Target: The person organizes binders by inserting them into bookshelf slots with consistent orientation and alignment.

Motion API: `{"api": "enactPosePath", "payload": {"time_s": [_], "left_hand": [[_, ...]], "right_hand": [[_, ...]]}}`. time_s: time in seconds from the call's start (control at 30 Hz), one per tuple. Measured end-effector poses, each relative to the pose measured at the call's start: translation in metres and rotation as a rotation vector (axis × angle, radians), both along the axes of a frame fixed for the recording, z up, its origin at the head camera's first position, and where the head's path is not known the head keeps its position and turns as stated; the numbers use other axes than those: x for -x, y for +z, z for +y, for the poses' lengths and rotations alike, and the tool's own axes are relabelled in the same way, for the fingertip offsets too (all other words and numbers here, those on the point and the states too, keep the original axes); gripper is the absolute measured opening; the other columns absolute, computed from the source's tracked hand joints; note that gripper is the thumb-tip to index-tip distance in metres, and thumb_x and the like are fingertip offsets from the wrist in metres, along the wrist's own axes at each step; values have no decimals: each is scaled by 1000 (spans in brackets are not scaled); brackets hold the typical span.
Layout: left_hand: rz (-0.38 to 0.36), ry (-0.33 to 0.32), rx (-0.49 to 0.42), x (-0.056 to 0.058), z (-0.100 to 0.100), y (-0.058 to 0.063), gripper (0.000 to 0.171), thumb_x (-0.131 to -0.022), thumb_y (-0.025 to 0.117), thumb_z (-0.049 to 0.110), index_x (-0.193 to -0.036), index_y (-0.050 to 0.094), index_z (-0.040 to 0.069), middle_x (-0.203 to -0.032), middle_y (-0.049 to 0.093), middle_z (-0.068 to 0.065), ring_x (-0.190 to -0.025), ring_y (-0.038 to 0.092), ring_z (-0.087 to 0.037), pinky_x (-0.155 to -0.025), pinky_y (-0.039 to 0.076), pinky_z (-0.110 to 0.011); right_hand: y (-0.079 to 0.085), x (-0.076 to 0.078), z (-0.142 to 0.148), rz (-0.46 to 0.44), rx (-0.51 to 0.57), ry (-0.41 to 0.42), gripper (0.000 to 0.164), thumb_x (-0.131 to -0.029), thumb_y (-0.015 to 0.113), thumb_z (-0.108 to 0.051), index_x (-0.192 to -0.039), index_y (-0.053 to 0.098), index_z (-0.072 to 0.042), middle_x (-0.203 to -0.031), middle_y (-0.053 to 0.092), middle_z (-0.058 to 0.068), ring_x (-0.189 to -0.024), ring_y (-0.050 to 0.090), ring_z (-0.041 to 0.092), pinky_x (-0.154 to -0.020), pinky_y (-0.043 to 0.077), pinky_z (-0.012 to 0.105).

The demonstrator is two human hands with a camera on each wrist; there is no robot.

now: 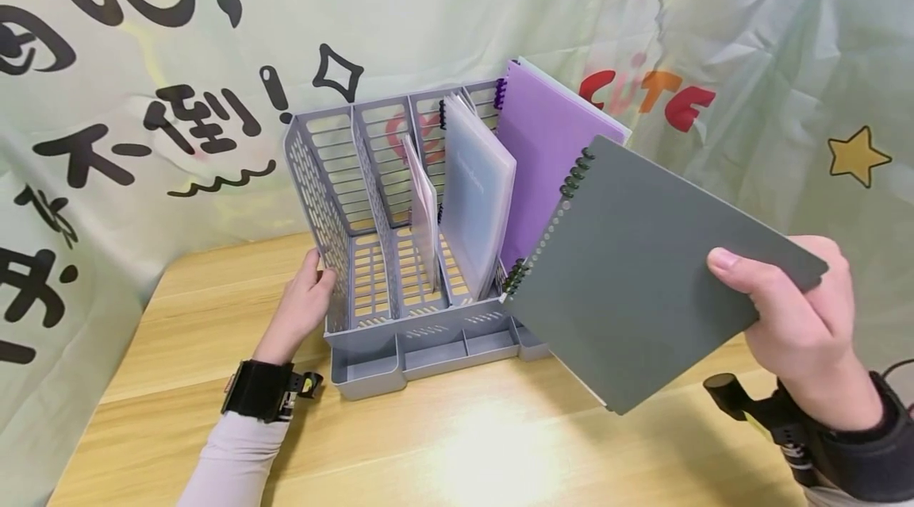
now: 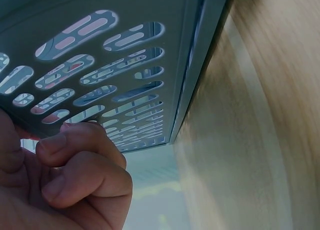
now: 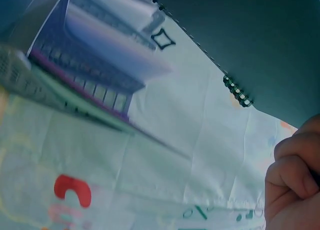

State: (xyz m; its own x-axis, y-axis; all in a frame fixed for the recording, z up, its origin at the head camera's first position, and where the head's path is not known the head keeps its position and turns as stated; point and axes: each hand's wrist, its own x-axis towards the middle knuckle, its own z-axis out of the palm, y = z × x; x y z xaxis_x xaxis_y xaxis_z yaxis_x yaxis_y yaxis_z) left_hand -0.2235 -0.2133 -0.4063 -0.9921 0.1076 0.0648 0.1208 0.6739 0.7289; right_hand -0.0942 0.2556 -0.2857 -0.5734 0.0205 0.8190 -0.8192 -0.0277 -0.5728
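Note:
A dark grey spiral notebook (image 1: 643, 277) is held by my right hand (image 1: 807, 316), thumb on its cover near the right corner. It tilts in front of the right side of a grey file rack (image 1: 364, 344), and its coil edge faces the rack. My left hand (image 1: 300, 305) grips the rack's outer left wall; in the left wrist view its fingers (image 2: 90, 175) curl at the slotted panel (image 2: 175, 19). Upright in the rack stand a thin pale pink booklet (image 1: 424, 213), a translucent-covered bluish notebook (image 1: 474, 190) and a purple spiral notebook (image 1: 543, 150).
Small open trays (image 1: 435, 356) run along the rack's front. The rack stands on a wooden table (image 1: 400, 443). Behind hangs a pale printed cloth (image 1: 457, 7) with black lettering, a red and orange word and a yellow star (image 1: 859, 156).

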Motion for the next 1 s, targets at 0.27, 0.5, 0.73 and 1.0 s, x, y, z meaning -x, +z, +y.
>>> {"api": "enactPosePath", "payload": {"time_s": [0.27,0.5,0.73,1.0], "left_hand": [[5,3,16,0,0,0,53,-105,31,23,-155,18,10,-144,38,-26,-119,47,-42,-84,46,-55],[0,0,10,0,0,0,54,-105,31,24,-155,16,11,-144,37,-25,-119,48,-42,-83,46,-55],[4,3,13,0,-1,0,53,-105,31,24,-155,17,10,-144,37,-26,-121,46,-42,-86,44,-57],[-6,5,8,0,0,2,54,-105,30,23,-155,16,10,-145,36,-25,-121,45,-42,-87,44,-56]], "right_hand": [[2,8,-37,-26,-115,26,29,-77,46,23,-74,71,9,-68,69,10,-60,67,10,-57,50,16],[8,16,-71,52,-246,-72,28,-78,49,18,-72,71,1,-64,67,3,-58,64,5,-54,47,15],[12,29,-98,84,-361,-157,24,-85,52,7,-72,68,-5,-62,62,-3,-56,60,6,-51,44,19],[11,44,-121,70,-412,-184,24,-93,49,-5,-73,61,-9,-68,57,-7,-60,54,5,-52,40,21]]}}
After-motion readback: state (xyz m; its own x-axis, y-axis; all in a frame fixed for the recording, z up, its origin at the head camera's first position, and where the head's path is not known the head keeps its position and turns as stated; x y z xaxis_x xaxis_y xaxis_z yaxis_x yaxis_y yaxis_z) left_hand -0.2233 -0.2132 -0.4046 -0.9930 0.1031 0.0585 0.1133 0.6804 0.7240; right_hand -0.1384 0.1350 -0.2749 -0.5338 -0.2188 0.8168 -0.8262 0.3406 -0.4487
